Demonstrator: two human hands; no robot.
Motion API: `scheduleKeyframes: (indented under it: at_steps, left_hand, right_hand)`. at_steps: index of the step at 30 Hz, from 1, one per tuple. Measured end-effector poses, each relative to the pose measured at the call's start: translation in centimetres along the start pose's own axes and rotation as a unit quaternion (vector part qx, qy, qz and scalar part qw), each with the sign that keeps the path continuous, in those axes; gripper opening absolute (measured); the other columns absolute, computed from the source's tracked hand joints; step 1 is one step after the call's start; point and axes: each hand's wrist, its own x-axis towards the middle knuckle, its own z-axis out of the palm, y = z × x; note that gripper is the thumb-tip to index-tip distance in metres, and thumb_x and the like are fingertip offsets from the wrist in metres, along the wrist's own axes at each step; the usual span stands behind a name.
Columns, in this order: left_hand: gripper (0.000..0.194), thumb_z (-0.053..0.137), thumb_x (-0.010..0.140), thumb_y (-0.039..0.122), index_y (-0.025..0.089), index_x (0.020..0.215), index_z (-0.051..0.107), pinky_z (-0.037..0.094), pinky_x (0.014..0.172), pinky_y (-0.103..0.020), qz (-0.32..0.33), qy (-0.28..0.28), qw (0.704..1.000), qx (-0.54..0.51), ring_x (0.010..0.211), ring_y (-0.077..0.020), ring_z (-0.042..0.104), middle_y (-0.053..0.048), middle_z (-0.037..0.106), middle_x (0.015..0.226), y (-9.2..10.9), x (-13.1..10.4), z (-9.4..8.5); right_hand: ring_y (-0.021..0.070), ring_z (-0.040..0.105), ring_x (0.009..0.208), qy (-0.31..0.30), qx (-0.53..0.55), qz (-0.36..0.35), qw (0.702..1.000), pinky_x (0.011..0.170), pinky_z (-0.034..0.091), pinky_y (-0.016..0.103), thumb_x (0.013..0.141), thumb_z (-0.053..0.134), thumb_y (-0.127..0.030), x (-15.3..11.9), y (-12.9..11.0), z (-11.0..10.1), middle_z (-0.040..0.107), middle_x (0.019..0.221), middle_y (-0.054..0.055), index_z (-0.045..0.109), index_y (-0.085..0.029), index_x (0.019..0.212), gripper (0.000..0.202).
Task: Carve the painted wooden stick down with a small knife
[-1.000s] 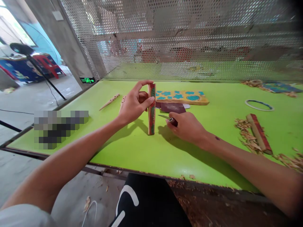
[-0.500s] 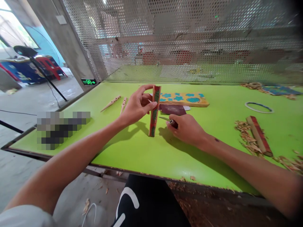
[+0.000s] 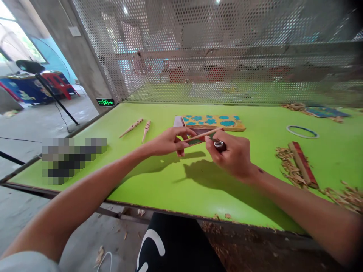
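My left hand grips the left end of a narrow wooden strip with red and green paint on its side. The strip is raised above the green table, its right end tilted slightly up. My right hand is closed around a dark-handled knife, whose blade lies against or very near the strip's right part; my fingers partly hide the contact. Behind the strip lies a yellow board with blue shapes, and a dark red sheet shows partly under it.
Two carved pointed sticks lie at the back left. To the right are a ring, a red-sided wooden block and wood shavings. A perforated metal screen stands along the back edge.
The strip has turned from upright to nearly level. My right hand has moved up to it with the knife, and the view has shifted slightly.
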Motion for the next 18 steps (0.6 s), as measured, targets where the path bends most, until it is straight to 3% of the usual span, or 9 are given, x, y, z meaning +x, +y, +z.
scheduleKeyframes:
  at_steps: [6, 9, 14, 18]
  left_hand:
    - [0.047, 0.088, 0.068, 0.023, 0.015, 0.100, 0.054, 0.057, 0.050, -0.021, 0.034, 0.186, 0.981, -0.031, 0.056, -0.0134, 0.070, -0.002, 0.072, 0.072, 1.8, -0.1, -1.7]
    - [0.053, 0.091, 0.063, 0.026, 0.017, 0.096, 0.050, 0.055, 0.048, -0.019, 0.072, 0.244, 0.966, -0.045, 0.055, -0.0125, 0.069, 0.001, 0.071, 0.069, 2.4, -0.1, -1.8]
    - [0.059, 0.089, 0.068, 0.026, 0.019, 0.114, 0.052, 0.055, 0.052, -0.019, 0.111, 0.244, 0.963, -0.016, 0.060, -0.0125, 0.071, 0.003, 0.071, 0.072, 2.4, -0.4, -0.7]
    - [0.054, 0.085, 0.073, 0.027, 0.018, 0.119, 0.058, 0.057, 0.063, -0.020, 0.145, 0.215, 0.965, 0.034, 0.072, -0.0142, 0.074, 0.000, 0.074, 0.079, 2.1, -0.6, 0.1]
  right_hand:
    - [0.0158, 0.050, 0.059, 0.016, -0.018, 0.008, 1.000, 0.063, 0.035, 0.029, 0.094, 0.044, -0.039, 0.5, 0.3, -0.5, 0.062, 0.065, 0.003, 0.057, -0.022, 0.073, 0.030]
    - [0.0150, 0.047, 0.057, -0.007, 0.005, -0.002, 1.000, 0.061, 0.032, 0.028, 0.092, 0.048, -0.037, 0.8, 0.8, -0.1, 0.062, 0.065, 0.002, 0.058, -0.022, 0.075, 0.025]
    - [0.0145, 0.043, 0.056, -0.077, 0.023, 0.022, 0.997, 0.059, 0.028, 0.028, 0.090, 0.047, -0.031, 1.0, 0.7, 0.6, 0.060, 0.064, 0.001, 0.059, -0.021, 0.077, 0.021]
    - [0.0146, 0.043, 0.056, -0.059, 0.031, 0.007, 0.998, 0.059, 0.027, 0.028, 0.089, 0.049, -0.030, 1.3, 0.5, 1.1, 0.061, 0.064, 0.001, 0.059, -0.021, 0.078, 0.018]
